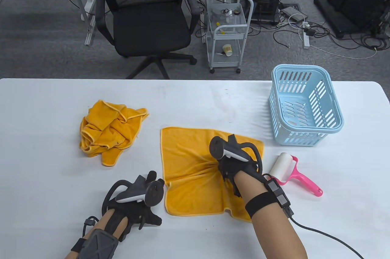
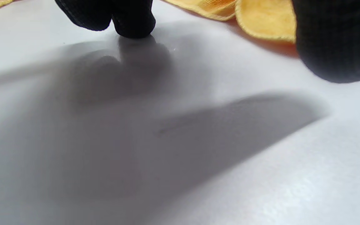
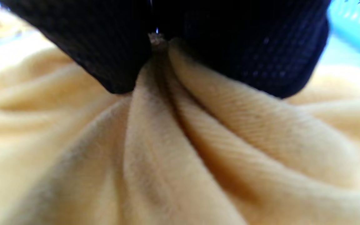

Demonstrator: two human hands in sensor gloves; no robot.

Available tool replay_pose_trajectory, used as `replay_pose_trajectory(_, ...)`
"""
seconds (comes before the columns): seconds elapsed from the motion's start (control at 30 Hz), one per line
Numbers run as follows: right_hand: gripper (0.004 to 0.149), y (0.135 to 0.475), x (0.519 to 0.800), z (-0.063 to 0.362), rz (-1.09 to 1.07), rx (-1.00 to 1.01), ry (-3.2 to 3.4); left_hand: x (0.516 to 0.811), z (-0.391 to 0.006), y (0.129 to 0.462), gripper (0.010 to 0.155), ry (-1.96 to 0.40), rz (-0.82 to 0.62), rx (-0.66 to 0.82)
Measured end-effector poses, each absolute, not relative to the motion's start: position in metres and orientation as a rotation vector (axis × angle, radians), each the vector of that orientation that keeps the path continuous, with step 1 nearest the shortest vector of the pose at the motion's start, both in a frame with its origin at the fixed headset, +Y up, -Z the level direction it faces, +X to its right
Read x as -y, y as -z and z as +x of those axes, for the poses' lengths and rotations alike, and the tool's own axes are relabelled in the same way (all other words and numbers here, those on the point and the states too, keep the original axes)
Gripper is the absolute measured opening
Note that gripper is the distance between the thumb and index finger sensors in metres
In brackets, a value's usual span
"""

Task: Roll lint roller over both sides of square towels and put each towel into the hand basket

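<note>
On the white table [image 1: 195, 103], a yellow towel [image 1: 189, 155] lies spread out near the middle of the front edge, its cloth drawn up into folds that run toward its centre. The right hand [image 1: 234, 164] sits on that centre and pinches the cloth: in the right wrist view the gloved fingers [image 3: 111, 56] close together on a gathered ridge of the towel [image 3: 180, 150], with creases fanning out below them. The left hand [image 1: 137, 201] rests at the front edge of the table, just beside the towel's front left corner; in the left wrist view its fingertips [image 2: 133, 22] point down at the bare table [image 2: 198, 175] and grip nothing, with the towel's hemmed edge [image 2: 264, 25] lying just beyond them. Whether those fingertips touch the surface cannot be told. A second yellow towel [image 1: 109, 131] lies crumpled in a heap toward the left side of the table, well apart from both hands. The light blue basket [image 1: 304, 103] stands upright near the back right corner, showing its slotted walls. The lint roller [image 1: 289, 170], white roll with a pink handle, lies on the table in front of the basket, just beside the right wrist and to the right of the spread towel.
</note>
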State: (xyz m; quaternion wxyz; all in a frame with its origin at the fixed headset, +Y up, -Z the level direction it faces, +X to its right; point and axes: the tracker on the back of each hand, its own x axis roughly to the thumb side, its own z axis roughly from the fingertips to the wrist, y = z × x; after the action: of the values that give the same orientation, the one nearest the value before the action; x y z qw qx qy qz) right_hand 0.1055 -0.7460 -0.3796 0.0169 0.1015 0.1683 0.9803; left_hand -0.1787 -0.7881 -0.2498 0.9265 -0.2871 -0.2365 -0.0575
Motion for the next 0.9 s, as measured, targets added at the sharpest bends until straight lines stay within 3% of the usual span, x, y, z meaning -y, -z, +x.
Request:
replay_pose_trajectory(0.13, 0.046, 0.392, 0.688, 0.132, 0.169, -0.292, -2.927, 0.788, -0.178, 0.249, 0.111, 0.128, -0.590, 0.489)
replay_pose_trajectory(0.23, 0.042, 0.402, 0.617, 0.169, -0.031, -0.008, -2.745, 0.790, -0.177, 0.249, 0.111, 0.144, -0.593, 0.492)
replay_pose_trajectory(0.27, 0.041, 0.403, 0.607, 0.175, -0.061, 0.040, -2.716, 0.790, -0.177, 0.249, 0.111, 0.145, -0.593, 0.493)
replay_pose_trajectory(0.33, 0.039, 0.404, 0.563, 0.202, -0.223, 0.297, -2.577, 0.791, -0.177, 0.249, 0.111, 0.145, -0.599, 0.492)
replay_pose_trajectory(0.5, 0.049, 0.397, 0.505, 0.252, -0.435, 0.671, -2.374, 0.791, -0.177, 0.248, 0.110, 0.152, -0.602, 0.494)
replay_pose_trajectory(0.6, 0.066, 0.398, 0.496, 0.274, -0.462, 0.724, -2.291, 0.791, -0.177, 0.248, 0.110, 0.154, -0.604, 0.498)
replay_pose_trajectory(0.67, 0.069, 0.402, 0.503, 0.284, -0.473, 0.682, -2.304, 0.791, -0.177, 0.248, 0.110, 0.159, -0.605, 0.500)
replay_pose_trajectory(0.73, 0.075, 0.410, 0.523, 0.296, -0.483, 0.599, -2.310, 0.791, -0.176, 0.248, 0.110, 0.161, -0.606, 0.502)
replay_pose_trajectory(0.83, 0.075, 0.422, 0.572, 0.312, -0.472, 0.297, -2.281, 0.791, -0.176, 0.248, 0.110, 0.162, -0.606, 0.502)
replay_pose_trajectory(0.9, 0.074, 0.424, 0.596, 0.319, -0.479, 0.231, -2.279, 0.791, -0.176, 0.248, 0.109, 0.164, -0.607, 0.502)
